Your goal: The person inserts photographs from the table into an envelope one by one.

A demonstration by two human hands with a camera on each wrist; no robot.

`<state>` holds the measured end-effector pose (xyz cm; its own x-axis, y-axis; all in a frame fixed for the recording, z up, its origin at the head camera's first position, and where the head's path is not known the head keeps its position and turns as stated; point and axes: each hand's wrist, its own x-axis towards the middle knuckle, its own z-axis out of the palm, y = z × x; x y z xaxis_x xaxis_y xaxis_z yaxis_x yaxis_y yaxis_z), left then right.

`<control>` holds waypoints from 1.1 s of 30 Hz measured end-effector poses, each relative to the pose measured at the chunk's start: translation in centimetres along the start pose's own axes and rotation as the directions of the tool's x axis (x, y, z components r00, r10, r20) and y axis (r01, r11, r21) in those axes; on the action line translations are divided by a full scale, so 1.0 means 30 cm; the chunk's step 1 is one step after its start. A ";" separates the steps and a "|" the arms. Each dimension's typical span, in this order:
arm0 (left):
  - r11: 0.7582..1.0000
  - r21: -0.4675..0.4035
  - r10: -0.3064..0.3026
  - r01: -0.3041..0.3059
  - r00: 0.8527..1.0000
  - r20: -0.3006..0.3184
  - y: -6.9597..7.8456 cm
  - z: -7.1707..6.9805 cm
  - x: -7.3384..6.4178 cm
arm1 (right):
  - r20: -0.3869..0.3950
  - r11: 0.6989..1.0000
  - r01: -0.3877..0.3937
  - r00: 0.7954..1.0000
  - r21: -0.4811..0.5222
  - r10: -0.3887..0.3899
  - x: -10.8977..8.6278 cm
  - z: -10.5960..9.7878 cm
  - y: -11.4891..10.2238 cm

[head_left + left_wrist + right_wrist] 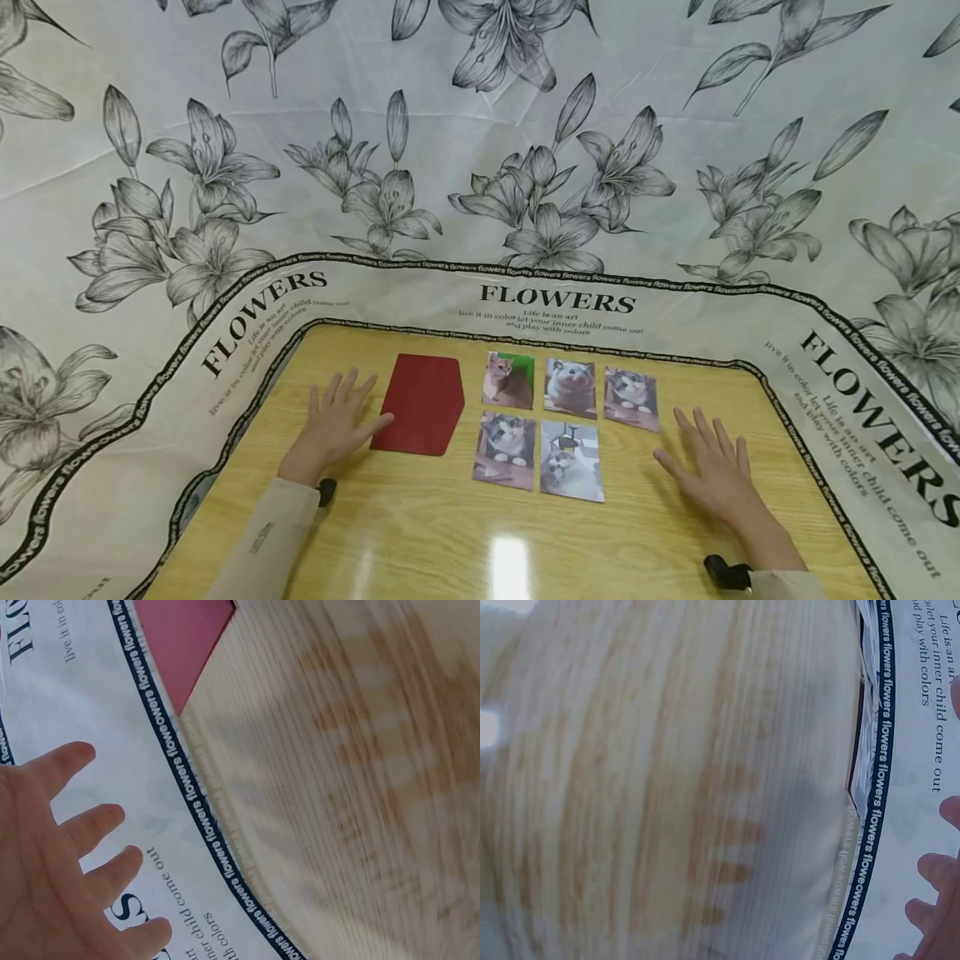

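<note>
A red envelope [420, 406] lies flat on the table, its pointed flap side facing right. My left hand [333, 425] is just left of it, fingers spread, and the thumb tip overlaps the envelope's left edge in the head view. In the left wrist view, those spread fingers [112, 877] hold nothing. Several cat photos lie right of the envelope in two rows, among them an orange cat on green [508, 381] and a white cat [572, 462]. My right hand [712, 467] hovers with spread fingers to the right of the photos, nearest the top-right kitten photo [632, 398].
The wood-grain table [420, 533] is bordered by a white flower-print cloth [420, 292] with black lettering, which rises behind it. Light glares off the table's front. A dark wrist camera [727, 573] sits on my right wrist.
</note>
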<state>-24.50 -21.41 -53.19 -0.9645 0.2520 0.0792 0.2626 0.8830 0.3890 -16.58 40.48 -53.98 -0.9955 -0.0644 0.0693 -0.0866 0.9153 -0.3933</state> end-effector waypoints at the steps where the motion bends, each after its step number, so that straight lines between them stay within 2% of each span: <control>1: 1.000 0.001 0.001 -0.001 1.000 0.000 0.003 0.000 -0.002 | 0.002 1.000 -0.001 1.000 0.000 0.001 -0.001 0.001 -0.001; 7: 1.000 0.003 -0.006 0.006 1.000 0.002 0.009 0.006 0.000 | 0.007 1.000 0.004 1.000 0.015 -0.004 0.002 0.009 -0.008; 14: 1.000 0.011 -0.014 0.014 1.000 -0.011 0.012 0.030 0.028 | -0.001 1.000 0.007 1.000 0.018 -0.007 0.046 0.018 -0.024; 22: 1.000 0.018 -0.017 0.016 0.999 0.043 0.031 0.068 0.076 | 0.017 1.000 -0.011 1.000 0.002 0.011 0.100 0.031 -0.021; 33: 0.998 0.034 -0.055 0.051 0.991 0.125 0.068 0.104 0.145 | 0.054 0.999 -0.043 0.998 -0.008 0.044 0.179 0.062 0.019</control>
<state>-28.07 -17.27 -54.90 -0.9662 0.2511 -0.0578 0.2142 0.9075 0.3613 -22.05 39.91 -55.52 -0.9990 -0.0457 0.0029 -0.0432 0.9204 -0.3886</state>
